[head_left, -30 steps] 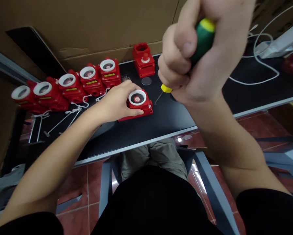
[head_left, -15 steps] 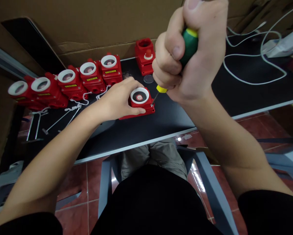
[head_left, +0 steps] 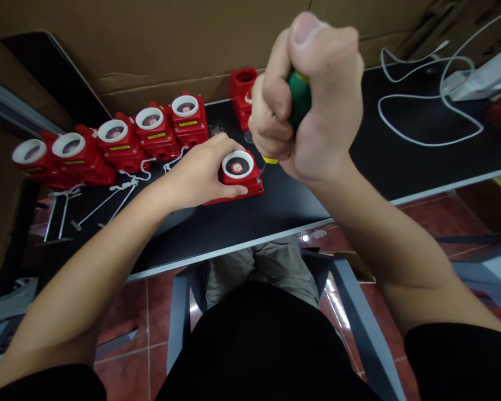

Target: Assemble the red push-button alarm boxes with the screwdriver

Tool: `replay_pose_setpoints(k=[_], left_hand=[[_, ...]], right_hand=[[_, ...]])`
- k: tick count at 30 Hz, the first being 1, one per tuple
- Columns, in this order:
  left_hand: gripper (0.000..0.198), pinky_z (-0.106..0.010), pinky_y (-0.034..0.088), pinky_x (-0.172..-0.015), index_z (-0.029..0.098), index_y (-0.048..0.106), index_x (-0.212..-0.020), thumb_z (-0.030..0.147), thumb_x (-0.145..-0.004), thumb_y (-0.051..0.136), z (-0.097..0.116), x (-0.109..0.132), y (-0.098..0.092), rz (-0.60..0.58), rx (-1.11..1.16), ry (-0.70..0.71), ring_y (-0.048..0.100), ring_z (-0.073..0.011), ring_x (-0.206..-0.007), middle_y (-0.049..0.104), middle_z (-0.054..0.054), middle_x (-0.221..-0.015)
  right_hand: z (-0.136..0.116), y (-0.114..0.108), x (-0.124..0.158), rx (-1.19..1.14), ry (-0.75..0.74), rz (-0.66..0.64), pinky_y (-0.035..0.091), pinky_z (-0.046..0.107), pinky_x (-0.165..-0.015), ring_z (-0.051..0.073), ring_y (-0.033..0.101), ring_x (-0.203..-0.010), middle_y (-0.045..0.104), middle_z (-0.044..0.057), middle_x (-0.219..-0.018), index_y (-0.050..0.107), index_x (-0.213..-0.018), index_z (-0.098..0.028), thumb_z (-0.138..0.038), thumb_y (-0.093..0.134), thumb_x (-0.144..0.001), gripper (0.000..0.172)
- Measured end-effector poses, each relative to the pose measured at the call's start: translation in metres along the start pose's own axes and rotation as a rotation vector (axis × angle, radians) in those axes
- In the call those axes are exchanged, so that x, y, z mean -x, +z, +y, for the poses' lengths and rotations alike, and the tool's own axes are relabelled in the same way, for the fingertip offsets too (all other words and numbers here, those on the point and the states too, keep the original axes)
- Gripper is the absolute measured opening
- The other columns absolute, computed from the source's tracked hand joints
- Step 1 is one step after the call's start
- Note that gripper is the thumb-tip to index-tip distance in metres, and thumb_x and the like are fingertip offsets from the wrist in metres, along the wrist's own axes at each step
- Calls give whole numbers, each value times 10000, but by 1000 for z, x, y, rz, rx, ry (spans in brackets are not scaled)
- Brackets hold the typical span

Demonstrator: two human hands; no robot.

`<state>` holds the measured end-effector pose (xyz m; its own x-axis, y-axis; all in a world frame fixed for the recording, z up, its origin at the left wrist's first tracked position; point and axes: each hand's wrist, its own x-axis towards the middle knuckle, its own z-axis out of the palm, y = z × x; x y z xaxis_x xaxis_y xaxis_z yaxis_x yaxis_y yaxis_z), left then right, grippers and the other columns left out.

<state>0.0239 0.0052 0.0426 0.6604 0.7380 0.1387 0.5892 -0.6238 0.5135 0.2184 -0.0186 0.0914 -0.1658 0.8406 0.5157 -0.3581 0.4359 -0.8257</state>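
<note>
My left hand (head_left: 204,171) is wrapped over a red alarm box (head_left: 253,188) with a white ring and a dark round window, and presses it to the black tabletop. My thumb lies along its front side, and the palm hides its left part. In my right fist (head_left: 312,106) is a screwdriver (head_left: 299,100) with a green and yellow handle, held tilted above the box. Its thin shaft runs down to a screw at the box's right corner; the tip appears to touch there.
Several similar red boxes (head_left: 189,122) stand in a row at the back left, with white cords and metal T-shaped rods (head_left: 103,206) before them. Another red box (head_left: 239,94) sits behind my right fist. A white cable (head_left: 426,143) curls on the right of the black table (head_left: 233,234).
My right fist has shifted left and a little lower with the screwdriver, which stands steeper. My left hand and the box under it stay in place.
</note>
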Motion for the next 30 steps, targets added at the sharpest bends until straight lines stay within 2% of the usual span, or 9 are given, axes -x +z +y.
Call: replay_pose_setpoints(k=[4,8,13,16,17,20,23,26,30], left_hand=[[560,-531,563,-1271,231,737,-1432,423,-921,863,-2,5,3,11,17,-21,740,-370,-1410,763,-125,-1491],[606,-554,581,-1276,228,719,-1483,428,-933,875,-9,11,-2,53,-9,-65,743,-381,-1437,761,-137,-1515],[585,-554,593,-1293,240,703,-1477,474,-968,871,-22,25,-4,124,-13,-91,743,-374,-1485,775,-141,-1542],[598,-566,607,-1283,223,694,-1483,448,-962,881,-28,34,7,253,48,-87,764,-387,-1454,792,-153,-1520],[598,-567,600,-1294,216,677,-1518,460,-1000,848,-29,36,11,250,42,-84,758,-387,-1466,788,-157,-1530],[687,-544,626,-1268,204,613,-1599,516,-1022,818,-33,43,19,294,23,-80,766,-383,-1458,765,-170,-1572],[782,-546,621,-1282,190,546,-1639,555,-1004,823,-36,46,22,351,22,-103,759,-385,-1472,740,-185,-1609],[773,-558,631,-1262,180,551,-1616,571,-998,803,-38,47,22,369,-14,-121,770,-388,-1435,761,-182,-1554],[806,-540,632,-1255,159,562,-1625,608,-996,793,-39,46,22,349,-30,-135,765,-393,-1442,750,-192,-1576]], right_hand=[[13,-2,-7,82,129,-25,226,352,-480,131,289,-480,403,-26,-564,448,-674,-277,-745,780,-920,624],[27,0,-25,-60,187,-191,212,348,-452,98,293,-487,397,-37,-552,477,-676,-266,-925,875,-784,777],[42,0,-39,-208,165,-333,222,298,-407,50,263,-456,401,-83,-571,511,-795,-248,-999,697,-961,792],[49,-7,-41,-265,130,-442,294,271,-454,65,329,-448,467,-70,-632,551,-874,-241,-920,584,-1070,708],[51,-11,-41,-273,117,-457,330,266,-477,70,366,-463,488,-63,-656,564,-900,-234,-870,580,-1097,666],[56,-21,-39,-282,110,-441,434,259,-563,80,472,-538,561,-35,-761,616,-974,-210,-724,647,-1129,538],[59,-26,-33,-260,117,-352,491,257,-606,82,513,-592,580,-22,-839,656,-994,-201,-758,692,-1102,569],[57,-27,-27,-260,106,-269,537,251,-642,87,568,-652,620,-18,-892,694,-1010,-194,-791,758,-1054,602],[43,-27,-23,-326,151,-313,617,249,-747,104,705,-763,718,-23,-943,726,-1014,-181,-706,974,-917,588]])
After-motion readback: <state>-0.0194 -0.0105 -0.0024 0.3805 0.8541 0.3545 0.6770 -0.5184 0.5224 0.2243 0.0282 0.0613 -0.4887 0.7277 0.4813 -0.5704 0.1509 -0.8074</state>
